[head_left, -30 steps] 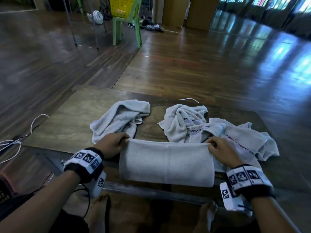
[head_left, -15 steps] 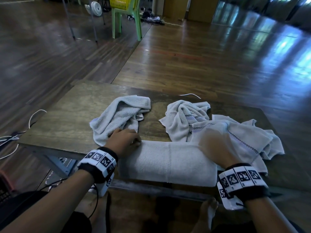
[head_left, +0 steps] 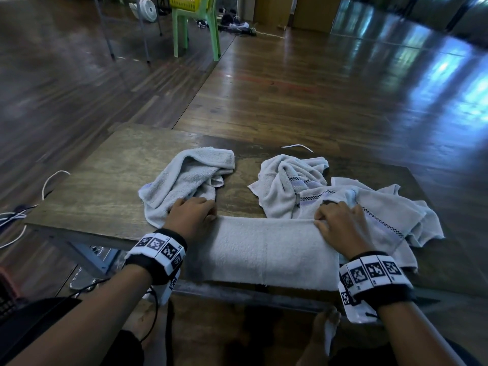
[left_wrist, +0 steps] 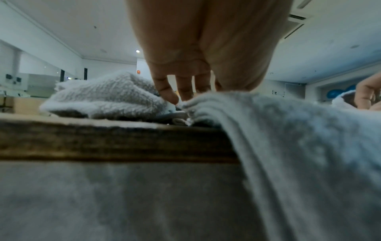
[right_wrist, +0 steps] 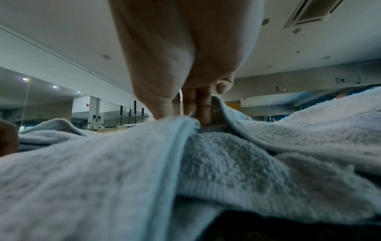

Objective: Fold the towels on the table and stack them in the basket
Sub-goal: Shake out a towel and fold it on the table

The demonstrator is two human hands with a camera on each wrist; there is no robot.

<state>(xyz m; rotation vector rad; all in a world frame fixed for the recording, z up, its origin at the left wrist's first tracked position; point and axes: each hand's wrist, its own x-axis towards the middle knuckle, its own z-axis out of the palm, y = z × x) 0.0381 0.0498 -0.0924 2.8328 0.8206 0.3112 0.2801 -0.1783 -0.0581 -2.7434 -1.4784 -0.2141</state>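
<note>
A pale folded towel [head_left: 266,252] lies along the near edge of the wooden table [head_left: 105,180], its front hanging over the edge [left_wrist: 299,154]. My left hand [head_left: 195,215] pinches its far left corner [left_wrist: 185,104]. My right hand [head_left: 338,223] pinches its far right corner [right_wrist: 185,119]. A crumpled plain towel [head_left: 184,178] lies behind the left hand. Two more crumpled towels, one with a checked stripe [head_left: 287,183] and a wider one [head_left: 390,217], lie behind and under the right hand. A yellow basket [head_left: 188,1] sits on a green chair far back.
The green plastic chair [head_left: 196,33] stands on the wooden floor beyond the table, with a white fan [head_left: 146,5] to its left. White cables [head_left: 15,220] trail off the table's left end. A thin white cord [head_left: 295,147] lies at the far table edge.
Both hands slid forward over the folded towel to its far corners and now pinch them. The towel lies a little further onto the table.
</note>
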